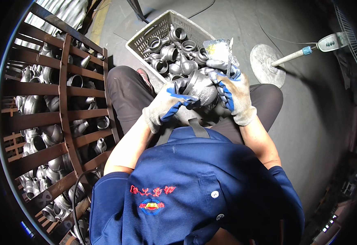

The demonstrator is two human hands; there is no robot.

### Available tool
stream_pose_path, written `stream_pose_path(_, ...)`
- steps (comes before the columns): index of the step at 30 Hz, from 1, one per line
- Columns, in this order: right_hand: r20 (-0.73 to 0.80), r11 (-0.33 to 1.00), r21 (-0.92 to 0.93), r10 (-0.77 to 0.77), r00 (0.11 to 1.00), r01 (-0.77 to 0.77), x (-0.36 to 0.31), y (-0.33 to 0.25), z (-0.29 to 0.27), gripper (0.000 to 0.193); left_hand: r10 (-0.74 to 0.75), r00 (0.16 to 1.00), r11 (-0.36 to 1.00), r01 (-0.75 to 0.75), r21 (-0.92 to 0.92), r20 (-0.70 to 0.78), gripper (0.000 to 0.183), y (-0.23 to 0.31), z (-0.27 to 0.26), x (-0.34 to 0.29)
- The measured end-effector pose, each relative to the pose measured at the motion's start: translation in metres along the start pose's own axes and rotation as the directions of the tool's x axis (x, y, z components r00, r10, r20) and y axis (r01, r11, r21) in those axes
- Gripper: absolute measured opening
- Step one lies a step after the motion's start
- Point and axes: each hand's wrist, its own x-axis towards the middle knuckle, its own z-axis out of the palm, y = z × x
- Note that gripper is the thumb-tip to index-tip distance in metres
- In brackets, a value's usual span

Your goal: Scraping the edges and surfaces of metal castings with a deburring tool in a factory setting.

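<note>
A grey metal casting (pixel 203 89), rounded with a ribbed round collar, is held above my lap between my knees. My left hand (pixel 162 103), in a white and blue work glove, is closed around its left side. My right hand (pixel 236 94), gloved the same way, is closed on a narrow metal hand tool (pixel 229 59) that points away from me; its exact kind I cannot make out. The right fingers are close against the casting's right side, and whether they touch it is hidden.
Beyond my hands stands a grey plastic crate (pixel 139 45) with several similar castings (pixel 168 53). A flat plate with a yellow smear (pixel 217 50) is at its right corner. A brown metal rack (pixel 64 110) full of castings lines my left. At right stands a fan (pixel 296 56).
</note>
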Motion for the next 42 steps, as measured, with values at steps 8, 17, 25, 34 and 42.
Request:
stream_pose_path(8, 0.139, 0.8, -0.579, -0.092, 0.986, 0.156, -0.02, -0.032, -0.009, 0.04, -0.037, 0.992, 0.927, -0.009, -0.375, -0.117, 0.029, -0.004, 0.014, -0.007)
stream_pose_path(17, 0.383, 0.488, -0.791, -0.078, 0.921, 0.37, -0.04, -0.024, -0.002, 0.036, 0.047, 0.978, 0.943, -0.112, -0.315, -0.205, 0.022, -0.021, 0.008, -0.006)
stream_pose_path(25, -0.015, 0.918, -0.334, 0.223, 0.975, -0.215, -0.008, -0.007, -0.064, 0.034, 0.479, 0.878, 0.728, -0.413, 0.547, 0.025, 0.024, -0.033, -0.018, -0.009)
stream_pose_path(34, -0.31, 0.398, -0.855, 0.12, 0.943, -0.332, 0.034, 0.075, -0.127, 0.033, -0.227, 0.94, 0.691, -0.028, -0.722, -0.253, 0.023, -0.078, -0.031, 0.008)
stream_pose_path(42, -0.457, 0.184, -0.849, 0.217, 0.863, -0.496, 0.046, 0.072, -0.124, 0.027, 0.052, 0.958, 0.991, -0.085, -0.107, -0.282, 0.028, -0.092, -0.034, 0.015)
